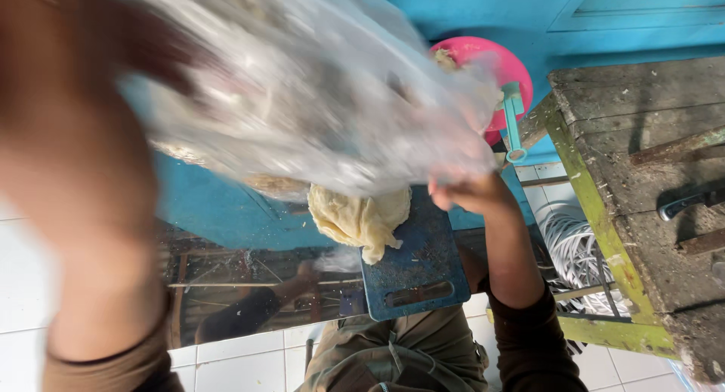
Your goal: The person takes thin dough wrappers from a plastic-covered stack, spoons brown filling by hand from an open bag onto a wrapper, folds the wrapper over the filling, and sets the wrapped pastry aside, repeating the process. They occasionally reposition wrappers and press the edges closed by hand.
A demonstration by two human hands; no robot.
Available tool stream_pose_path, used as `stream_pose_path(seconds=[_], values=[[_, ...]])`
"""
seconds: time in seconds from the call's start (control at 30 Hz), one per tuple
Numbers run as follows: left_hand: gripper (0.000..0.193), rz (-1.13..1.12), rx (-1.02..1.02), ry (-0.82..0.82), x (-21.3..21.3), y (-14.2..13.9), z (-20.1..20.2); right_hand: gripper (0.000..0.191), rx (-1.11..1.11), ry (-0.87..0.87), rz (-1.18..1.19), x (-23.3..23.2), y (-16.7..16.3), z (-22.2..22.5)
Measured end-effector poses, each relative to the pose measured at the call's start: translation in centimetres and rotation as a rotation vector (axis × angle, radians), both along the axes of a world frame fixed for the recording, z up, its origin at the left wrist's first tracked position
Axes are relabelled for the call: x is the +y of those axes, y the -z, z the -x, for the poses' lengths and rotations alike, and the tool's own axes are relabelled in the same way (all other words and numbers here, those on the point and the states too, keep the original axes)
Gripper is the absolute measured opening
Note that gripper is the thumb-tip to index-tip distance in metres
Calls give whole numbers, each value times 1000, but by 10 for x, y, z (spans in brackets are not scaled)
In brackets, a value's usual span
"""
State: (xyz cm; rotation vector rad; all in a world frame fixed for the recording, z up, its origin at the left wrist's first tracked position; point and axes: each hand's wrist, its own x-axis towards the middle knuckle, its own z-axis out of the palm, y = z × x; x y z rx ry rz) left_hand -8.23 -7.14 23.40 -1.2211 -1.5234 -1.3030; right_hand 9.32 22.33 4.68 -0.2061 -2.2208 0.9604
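A large clear plastic bag (317, 97), blurred, is held up in front of me. My left hand (113, 52) grips its upper left part, close to the camera. My right hand (468, 192) pinches the bag's lower right edge. Under the bag a pale yellow lump of dough (359, 218) rests on a blue cutting board (415, 271) on my lap. Both arms wear brown sleeves.
A pink bowl (491, 60) and a teal handled scoop (513, 128) lie by the blue wall. A worn wooden table (642, 173) with green edges stands at right, a knife handle (687, 203) on it. White floor tiles and a reflective panel lie below.
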Motion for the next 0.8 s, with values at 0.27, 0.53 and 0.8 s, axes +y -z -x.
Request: stream_pose_path(seconds=[0.27,0.53,0.8], values=[[47,476,62,351,90,95,-77,52,242,-228,885,-33,17,-18],[41,517,-82,535,71,127,-77,52,518,295,752,39,36,-117],[56,809,-146,500,41,156,-23,57,631,979,-28,143,-18,-207]])
